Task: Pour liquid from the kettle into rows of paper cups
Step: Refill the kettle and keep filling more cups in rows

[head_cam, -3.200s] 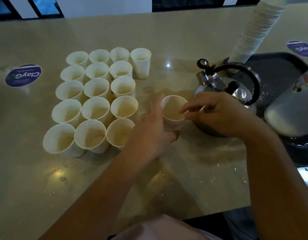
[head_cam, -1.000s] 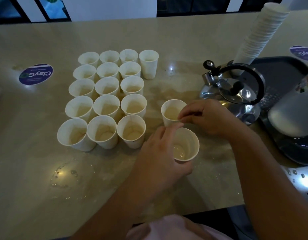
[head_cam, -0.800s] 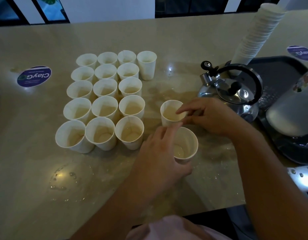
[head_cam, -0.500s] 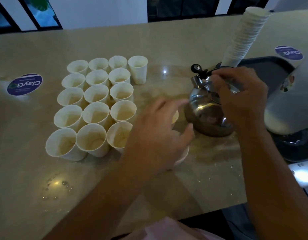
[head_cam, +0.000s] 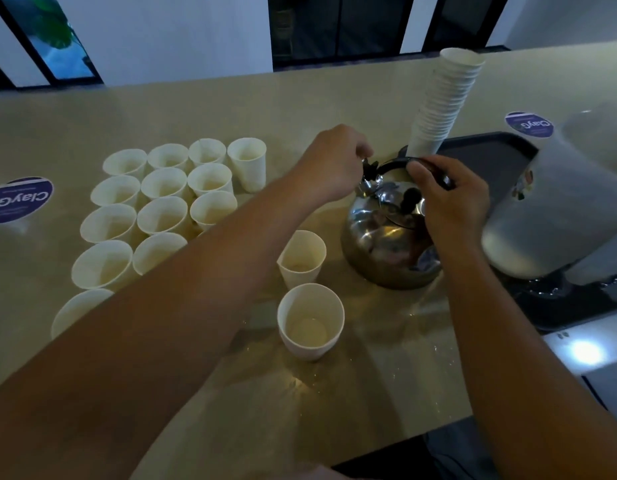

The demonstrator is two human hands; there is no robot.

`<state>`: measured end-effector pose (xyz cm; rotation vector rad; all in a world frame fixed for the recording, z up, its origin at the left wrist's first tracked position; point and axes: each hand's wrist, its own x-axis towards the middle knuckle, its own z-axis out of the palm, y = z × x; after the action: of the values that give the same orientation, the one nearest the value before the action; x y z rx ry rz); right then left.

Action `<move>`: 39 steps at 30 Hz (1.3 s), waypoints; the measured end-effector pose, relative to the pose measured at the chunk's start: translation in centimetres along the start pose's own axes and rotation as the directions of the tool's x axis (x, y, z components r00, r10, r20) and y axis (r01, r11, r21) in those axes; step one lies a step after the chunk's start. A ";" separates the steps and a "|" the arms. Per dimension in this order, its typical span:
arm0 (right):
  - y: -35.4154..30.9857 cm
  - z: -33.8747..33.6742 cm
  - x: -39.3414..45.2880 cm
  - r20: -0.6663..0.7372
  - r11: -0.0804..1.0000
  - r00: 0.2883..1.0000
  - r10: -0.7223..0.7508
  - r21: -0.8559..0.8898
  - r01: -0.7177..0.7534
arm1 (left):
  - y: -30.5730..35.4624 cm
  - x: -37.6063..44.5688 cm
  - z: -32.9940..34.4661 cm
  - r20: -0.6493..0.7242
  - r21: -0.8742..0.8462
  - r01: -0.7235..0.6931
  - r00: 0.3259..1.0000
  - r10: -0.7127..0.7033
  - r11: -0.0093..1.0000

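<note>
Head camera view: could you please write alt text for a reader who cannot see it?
Both hands are on a steel kettle: the right hand grips its black handle, the left hand holds its spout cap. Two paper cups stand nearby, beside rows of cups.

Dark tray (head_cam: 490, 157), round stickers (head_cam: 19, 199)

head cam | looks forward-down, close over counter (head_cam: 196, 109) | wide-angle | single view

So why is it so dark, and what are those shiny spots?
Head view: the room is dim, so the paper cups look grey; lamps glare off the steel kettle and the wet counter; the big white thing on the right is blurred; the counter's far edge bows from the wide lens.
</note>
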<state>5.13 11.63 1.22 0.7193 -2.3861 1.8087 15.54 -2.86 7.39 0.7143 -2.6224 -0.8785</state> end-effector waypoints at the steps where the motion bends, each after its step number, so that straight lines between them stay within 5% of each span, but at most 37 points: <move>1: 0.0 0.2 0.1 -0.012 0.999 1.000 0.013 0.030 -0.013 | 0.0 0.4 0.4 0.008 0.010 -0.005 1.000 0.005 1.000; 8: 0.0 0.4 0.9 0.005 0.988 1.000 0.019 0.155 -0.019 | -0.1 1.0 1.2 0.075 -0.001 -0.025 0.997 0.025 1.000; 23: -5.1 -1.9 2.9 0.288 0.986 0.944 -0.162 0.086 0.144 | -1.0 -1.7 -3.7 -0.035 -0.141 -0.016 0.999 0.012 0.990; 39: -9.0 -2.1 2.8 0.620 0.938 0.732 -0.281 0.018 0.346 | -0.4 -4.2 -6.2 0.226 -0.320 0.156 0.970 -0.084 0.935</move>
<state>5.79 10.81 10.78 1.8185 -2.4373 1.4434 21.73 -3.96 11.49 0.7285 -2.5217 -1.4684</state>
